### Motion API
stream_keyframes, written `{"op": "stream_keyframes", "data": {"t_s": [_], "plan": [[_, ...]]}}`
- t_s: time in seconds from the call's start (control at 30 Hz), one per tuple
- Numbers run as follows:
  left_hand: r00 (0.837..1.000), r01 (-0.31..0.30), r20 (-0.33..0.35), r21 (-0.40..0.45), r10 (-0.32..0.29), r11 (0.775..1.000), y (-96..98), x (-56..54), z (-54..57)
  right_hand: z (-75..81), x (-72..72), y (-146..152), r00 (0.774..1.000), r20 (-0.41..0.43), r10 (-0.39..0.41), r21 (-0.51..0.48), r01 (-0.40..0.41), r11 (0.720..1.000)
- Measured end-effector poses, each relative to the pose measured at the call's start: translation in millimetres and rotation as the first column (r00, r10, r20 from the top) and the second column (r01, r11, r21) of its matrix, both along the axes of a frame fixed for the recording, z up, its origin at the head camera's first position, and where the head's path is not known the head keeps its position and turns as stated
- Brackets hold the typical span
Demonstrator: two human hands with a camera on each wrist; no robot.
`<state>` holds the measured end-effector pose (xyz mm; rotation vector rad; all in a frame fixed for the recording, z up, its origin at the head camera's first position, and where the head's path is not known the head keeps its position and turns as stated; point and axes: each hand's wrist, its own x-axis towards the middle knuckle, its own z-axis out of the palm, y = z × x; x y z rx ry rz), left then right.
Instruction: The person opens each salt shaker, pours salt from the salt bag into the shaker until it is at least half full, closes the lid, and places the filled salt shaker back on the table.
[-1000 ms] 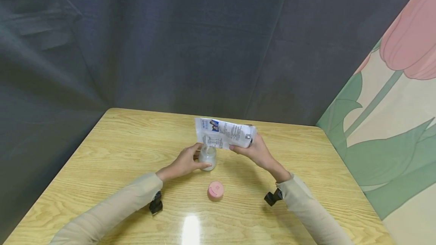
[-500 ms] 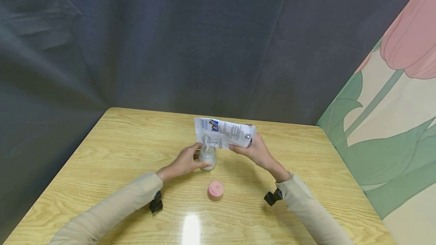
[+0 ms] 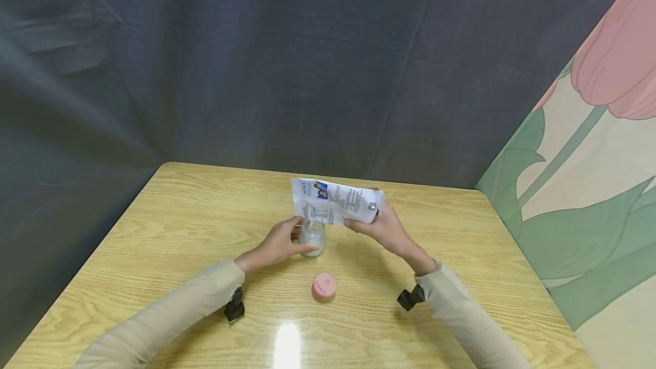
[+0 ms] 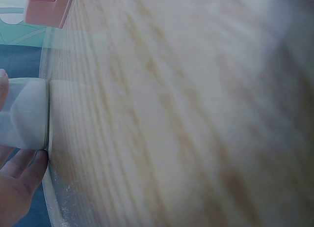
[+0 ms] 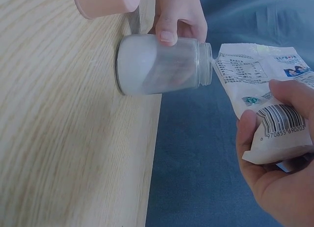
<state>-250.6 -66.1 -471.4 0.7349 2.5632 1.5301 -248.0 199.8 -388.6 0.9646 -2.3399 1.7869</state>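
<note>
A clear glass jar [image 3: 314, 239] stands upright on the table, its lower part filled with white material. My left hand [image 3: 279, 244] grips the jar from the left, thumb in front and fingers behind. Over the jar's mouth, my right hand [image 3: 386, 229] holds a white printed bag [image 3: 338, 201] tilted with its open end down to the left. In the right wrist view, the bag's corner meets the jar's rim [image 5: 205, 64], and a thin whitish stream shows there. The barcode end of the bag lies between the thumb and fingers of my right hand [image 5: 287, 187].
A pink round lid [image 3: 324, 287] sits on the wooden table [image 3: 205, 232] in front of the jar. A dark curtain [image 3: 287, 73] hangs behind the table's far edge. To the right is a wall with a painted tulip [image 3: 615, 61].
The bag's open end has shifted very slightly left and down over the jar. Both hands keep their grip and otherwise stay in place.
</note>
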Motion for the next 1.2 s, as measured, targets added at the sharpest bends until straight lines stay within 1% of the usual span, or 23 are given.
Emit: {"op": "stream_keyframes", "data": {"t_s": [0.17, 0.33, 0.57, 0.77, 1.03, 1.2], "plan": [[1.0, 0.004, 0.006, 0.007, -0.004, 1.0, -0.2, 0.2, -0.3, 1.2, -0.1, -0.3, 1.0, -0.001, -0.003, 0.003, 0.003, 1.0], [1.0, -0.004, 0.012, 0.003, 0.004, 1.0, 0.3, 0.8, 0.3, 1.5, -0.3, -0.6, 1.0, -0.004, -0.009, 0.017, 0.009, 1.0], [1.0, -0.002, 0.02, 0.003, 0.002, 1.0, 0.7, 1.2, 1.4, 1.7, -0.4, -0.1, 1.0, -0.016, 0.002, 0.019, -0.002, 1.0], [1.0, 0.003, 0.02, 0.008, -0.003, 1.0, 0.6, 1.7, 2.5, 2.0, 0.3, 0.5, 1.0, -0.012, 0.006, 0.015, -0.006, 1.0], [1.0, 0.001, 0.017, 0.002, -0.002, 1.0, 0.8, 0.9, 0.8, 1.5, -0.4, 1.4, 1.0, -0.018, 0.001, 0.024, -0.001, 1.0], [1.0, 0.008, 0.01, 0.006, -0.008, 1.0, 0.8, 1.5, 2.5, 1.3, 0.4, 2.8, 1.0, -0.022, 0.003, 0.026, -0.003, 1.0]]}}
